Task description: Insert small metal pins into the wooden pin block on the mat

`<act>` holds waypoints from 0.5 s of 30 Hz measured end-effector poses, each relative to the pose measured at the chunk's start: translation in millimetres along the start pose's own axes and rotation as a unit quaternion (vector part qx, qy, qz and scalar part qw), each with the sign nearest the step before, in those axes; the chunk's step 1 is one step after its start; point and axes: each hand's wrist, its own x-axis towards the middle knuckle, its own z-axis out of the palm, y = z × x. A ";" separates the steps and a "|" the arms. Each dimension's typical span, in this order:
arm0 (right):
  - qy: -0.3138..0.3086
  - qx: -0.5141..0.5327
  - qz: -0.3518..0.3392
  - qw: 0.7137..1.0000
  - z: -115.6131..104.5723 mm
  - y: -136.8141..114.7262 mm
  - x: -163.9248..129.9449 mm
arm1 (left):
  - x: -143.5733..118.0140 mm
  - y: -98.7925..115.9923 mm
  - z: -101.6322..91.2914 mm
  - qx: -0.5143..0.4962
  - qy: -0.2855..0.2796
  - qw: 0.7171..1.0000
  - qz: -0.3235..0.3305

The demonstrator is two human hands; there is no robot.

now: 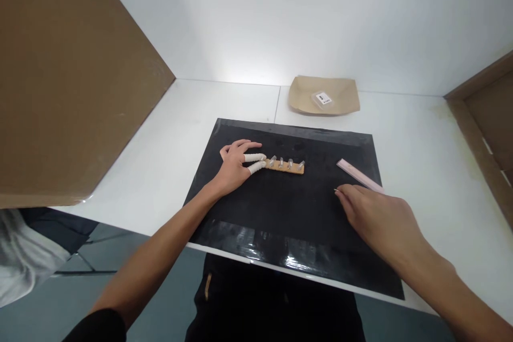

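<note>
Nearest the camera, low in the frame, two bare forearms reach in over the glossy near edge of a black mat (288, 214), a flat matte rectangle lying on a smooth white table (433, 160).

The right hand (377, 216) sits right of centre, palm down, fingers drawn loosely together and pointing up-left. Its fingertips appear to pinch something tiny and pale against the mat; what it is cannot be told. Just beyond those fingers lies a thin pinkish strip (359, 175), flat and straight, slanting from upper left to lower right.

The left hand (236, 163) rests left of centre with fingers spread. Two of them wear white finger cots (255, 162), and these press on the left end of a small tan board (285, 166). The board is a narrow slab, seemingly wood, with a row of short metal studs standing up from it. Its long axis runs nearly level across the frame, dipping slightly to the right, and it lies in the middle of the mat.

At upper centre-right a shallow brown paper tray (344, 99) holds a small clear packet (323, 99). A large cardboard panel (68, 75) fills the upper left.
</note>
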 end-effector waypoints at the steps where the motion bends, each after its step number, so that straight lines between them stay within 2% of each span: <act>1: -0.006 0.043 0.021 0.999 -1.8 0.9 -0.8 | -0.6 -0.4 1.1 0.000 0.001 1.000 0.001; 3: -0.035 0.177 0.063 0.982 -5.4 -0.3 -3.4 | -2.8 -0.5 3.7 0.007 0.018 1.000 0.009; 4: -0.056 0.261 0.086 0.960 -6.8 -3.0 -5.2 | -4.4 -0.2 5.1 0.017 0.033 0.999 0.019; 7: -0.117 0.472 0.134 0.864 -7.9 -19.0 -11.0 | -10.3 3.0 6.9 0.071 0.081 0.992 0.063; 8: -0.113 0.504 0.128 0.847 -7.6 -25.8 -12.3 | -12.7 5.6 6.0 0.091 0.091 0.989 0.078; 10: -0.039 0.514 0.101 0.851 -7.9 -39.3 -12.8 | -18.5 14.7 0.8 0.119 0.115 0.981 0.097; 11: 0.027 0.506 0.104 0.856 -9.2 -45.6 -12.2 | -22.2 21.7 -3.1 0.126 0.134 0.978 0.098; 13: 0.159 0.495 0.124 0.845 -14.4 -57.2 -10.3 | -31.4 40.9 -12.1 0.122 0.188 0.971 0.082; 14: 0.200 0.484 0.099 0.846 -17.9 -62.5 -9.4 | -37.1 52.4 -16.1 0.107 0.209 0.969 0.072; 15: 0.219 0.467 0.040 0.856 -21.6 -67.3 -9.0 | -43.2 64.5 -19.2 0.070 0.211 0.973 0.054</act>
